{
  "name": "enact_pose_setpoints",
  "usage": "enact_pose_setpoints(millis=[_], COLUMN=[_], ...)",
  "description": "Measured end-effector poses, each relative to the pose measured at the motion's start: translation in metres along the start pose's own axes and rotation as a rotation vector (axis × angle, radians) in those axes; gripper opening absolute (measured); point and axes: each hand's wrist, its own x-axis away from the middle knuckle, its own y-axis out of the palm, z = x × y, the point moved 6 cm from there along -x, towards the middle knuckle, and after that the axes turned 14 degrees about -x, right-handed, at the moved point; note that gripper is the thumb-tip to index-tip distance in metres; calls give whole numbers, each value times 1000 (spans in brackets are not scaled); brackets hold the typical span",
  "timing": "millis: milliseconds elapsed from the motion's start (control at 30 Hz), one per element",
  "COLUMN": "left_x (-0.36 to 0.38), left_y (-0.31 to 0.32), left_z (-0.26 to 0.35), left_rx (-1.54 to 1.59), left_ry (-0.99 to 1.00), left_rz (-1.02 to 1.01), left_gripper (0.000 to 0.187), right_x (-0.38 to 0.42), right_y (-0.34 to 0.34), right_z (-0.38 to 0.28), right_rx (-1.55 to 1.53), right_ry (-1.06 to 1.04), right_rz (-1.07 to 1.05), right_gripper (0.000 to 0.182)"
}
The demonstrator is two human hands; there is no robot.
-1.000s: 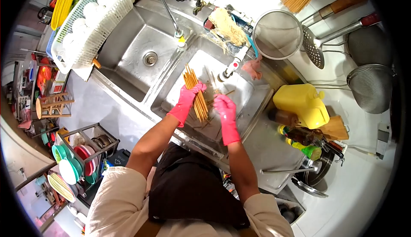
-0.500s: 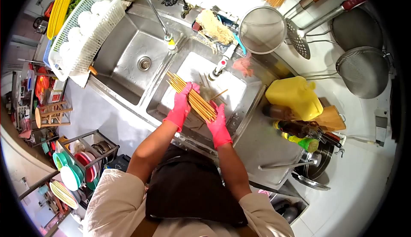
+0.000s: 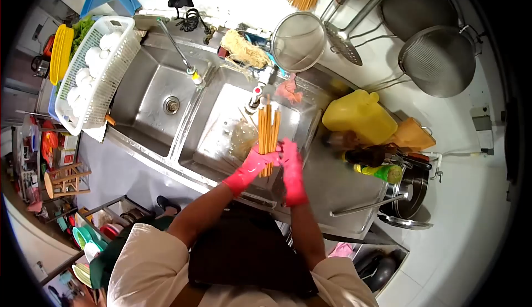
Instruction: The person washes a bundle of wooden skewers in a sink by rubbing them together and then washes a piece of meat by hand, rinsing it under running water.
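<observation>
A bundle of wooden chopsticks (image 3: 269, 129) stands nearly lengthwise over the right sink basin (image 3: 216, 118). My left hand (image 3: 252, 165), in a pink rubber glove, is closed around its lower part. My right hand (image 3: 292, 168), gloved alike, presses curled fingers against the bundle's right side, by the left fingertips. Some of its fingers are hidden. A few loose sticks and some murky water lie in the basin below. Just beyond the chopsticks is a tap (image 3: 256, 97) with a red mark.
The left basin (image 3: 144, 107) has a drain and a tall tap (image 3: 180, 46). A white basket (image 3: 105, 79) of white crockery stands left. Strainers (image 3: 299, 42) hang on the wall. A yellow jug (image 3: 360, 117) and bottles (image 3: 379, 171) stand right. Another person's shoe (image 3: 168, 204) shows lower left.
The chopstick bundle has turned from slanting to nearly upright in view. My hands have come closer together. The view has shifted, and another person's shoe and dark green clothing now show at lower left.
</observation>
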Motion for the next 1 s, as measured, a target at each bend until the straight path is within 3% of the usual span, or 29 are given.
enact_pose_setpoints(millis=[33,67,133,167,233,267,367,467,533,600,667,733,767,900,1000], left_x=[4,4,11,14,8,5,-6,3,14,17,17,6,4,-20,-37], left_y=[4,-1,2,0,-6,-10,-33,-46,-50,-48,-44,-40,-40,-8,31], left_z=[1,2,-15,-14,-19,-23,-44,-62,-70,-73,-68,-54,-49,-9,22], left_rx=[-13,-19,-128,-224,-279,-326,-358,-324,-186,-106,-112,-187,-254,-71,133], left_ry=[-92,-102,-404,-437,-416,-388,-417,-421,-487,-490,-500,-501,-517,-446,-446], left_rz=[-164,-176,-420,-463,-509,-547,-501,-495,-445,-433,-433,-403,-359,-365,-461], left_gripper=[24,24,27,29,30,30,30,28,28,27,27,26,25,30,33], right_x=[11,33,45,37,38,42,22,-2,-17,-47,-40,-29,-7,65,120], right_y=[8,16,36,40,59,60,72,62,51,44,44,39,47,69,83], right_z=[-27,-56,-103,-115,-130,-130,-91,-60,-52,-29,-31,-60,-82,-159,-223], right_rx=[-151,-303,-21,-28,416,413,772,989,937,841,804,805,813,738,840], right_ry=[-218,-440,-720,-726,-899,-898,-446,-412,-400,-465,-444,-704,-1059,-1290,-1514], right_rz=[-166,-327,-340,-332,-343,-337,-455,-283,-316,-525,-509,-212,-146,-147,-278], right_gripper=[44,45,45,45,46,46,47,46,41,37,33,30,28,24,16])
